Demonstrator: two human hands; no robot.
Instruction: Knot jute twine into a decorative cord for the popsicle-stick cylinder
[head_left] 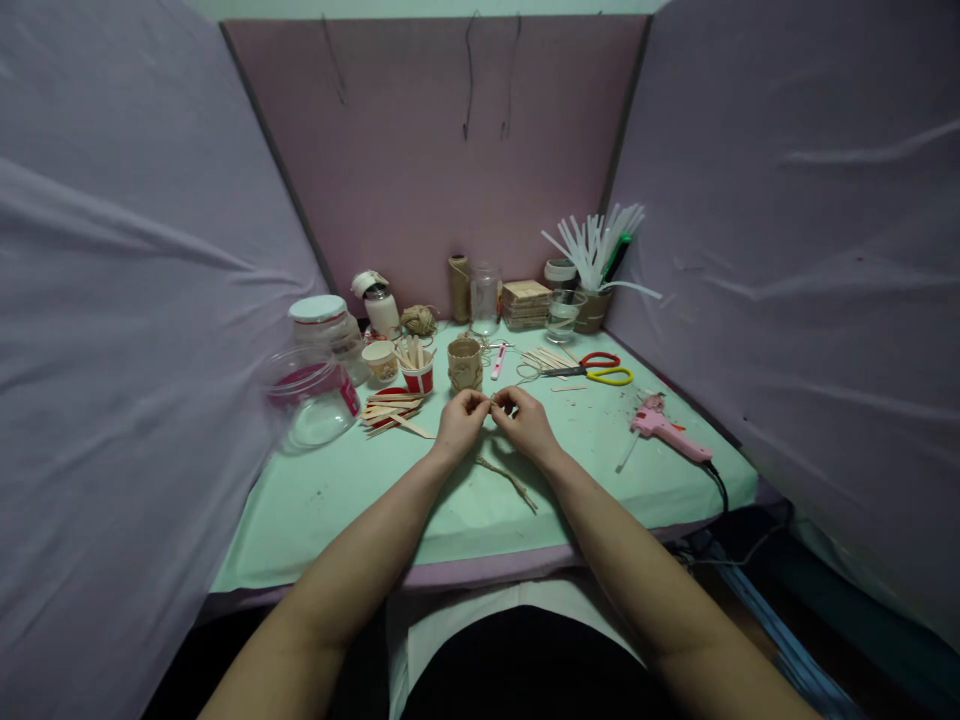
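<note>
My left hand [463, 418] and my right hand [521, 418] meet over the middle of the table. Both are closed, thumb and fingertips pinched together on a thin piece of brown jute twine [491, 403]. Most of what lies between the fingertips is too small to make out. Below the hands, a length of twisted brown twine [508, 482] trails over the cloth toward me; whether it joins the pinched piece is hidden. Just beyond my left hand stands a small twine-covered cup [465, 365], upright, with nothing touching it.
Scissors [589, 370] and a pink glue gun [667, 432] lie to the right, its cord running off the edge. Wooden sticks [391, 408], a red paper cup [418, 378] and a clear plastic tub [319, 415] are left. Jars, a twine ball [418, 320] and glue sticks [592, 250] line the back.
</note>
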